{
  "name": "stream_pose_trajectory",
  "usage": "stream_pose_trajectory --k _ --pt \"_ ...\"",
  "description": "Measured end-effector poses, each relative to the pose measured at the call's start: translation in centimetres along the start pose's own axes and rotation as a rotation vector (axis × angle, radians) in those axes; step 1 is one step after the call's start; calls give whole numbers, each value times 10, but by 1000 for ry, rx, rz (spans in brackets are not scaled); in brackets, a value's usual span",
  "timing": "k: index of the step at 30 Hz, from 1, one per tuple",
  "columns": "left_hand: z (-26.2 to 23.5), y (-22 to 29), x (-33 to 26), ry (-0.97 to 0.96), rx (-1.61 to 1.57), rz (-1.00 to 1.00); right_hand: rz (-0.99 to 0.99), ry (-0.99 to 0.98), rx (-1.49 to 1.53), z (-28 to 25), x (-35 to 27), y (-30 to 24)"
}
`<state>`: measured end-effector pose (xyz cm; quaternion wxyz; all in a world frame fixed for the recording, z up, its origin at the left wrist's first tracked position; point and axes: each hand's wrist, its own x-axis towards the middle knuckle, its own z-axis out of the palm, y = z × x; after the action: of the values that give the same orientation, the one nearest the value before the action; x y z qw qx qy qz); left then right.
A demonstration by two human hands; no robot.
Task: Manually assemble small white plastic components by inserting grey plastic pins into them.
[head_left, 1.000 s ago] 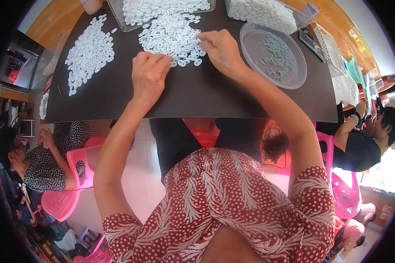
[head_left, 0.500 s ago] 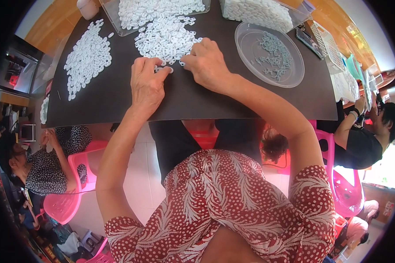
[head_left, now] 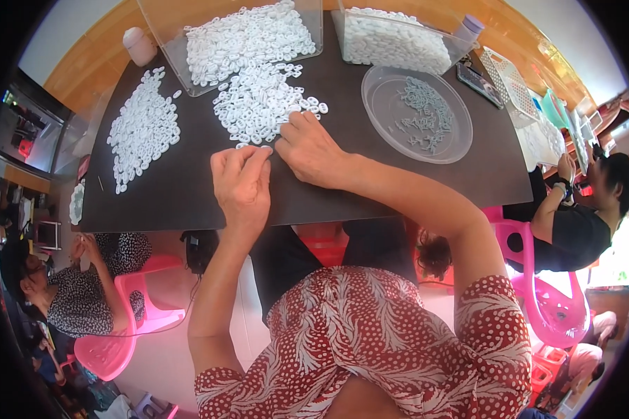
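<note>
My left hand (head_left: 242, 183) is near the front of the dark table, thumb and forefinger pinched on a small white oval plastic piece (head_left: 267, 149). To its right, my right hand (head_left: 310, 152) has its fingers curled together at the near edge of the middle pile of white pieces (head_left: 251, 105). Whatever lies between those fingertips is hidden. A second spread of the same white pieces (head_left: 145, 129) covers the table on the left. Off to the right, a round clear plastic tray (head_left: 377, 133) carries many tiny grey-green pins (head_left: 426, 112).
Two clear bins (head_left: 189, 82), (head_left: 398, 52) full of white pieces stand at the back. A pale lidded jar (head_left: 140, 47) is at the back left. A phone (head_left: 479, 85) and a white perforated basket (head_left: 514, 87) lie right. People sit on both sides by pink chairs (head_left: 129, 307).
The view has tilted, so the table sits lower in the picture. My left thumb and forefinger have come together on a white piece. My right hand stays by the middle pile.
</note>
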<state>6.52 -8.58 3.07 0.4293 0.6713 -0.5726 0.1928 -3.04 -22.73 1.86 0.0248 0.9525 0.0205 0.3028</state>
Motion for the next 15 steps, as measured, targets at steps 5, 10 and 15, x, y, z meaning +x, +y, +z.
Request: stream_pose_trajectory --k 5,10,15 --pt "-3 3 -6 21 -9 -73 146 38 151 -4 -17 -1" --pt "8 2 -5 8 19 -84 297 127 209 -26 -16 6" --pt "34 2 6 -120 64 119 512 127 297 -43 -39 7"
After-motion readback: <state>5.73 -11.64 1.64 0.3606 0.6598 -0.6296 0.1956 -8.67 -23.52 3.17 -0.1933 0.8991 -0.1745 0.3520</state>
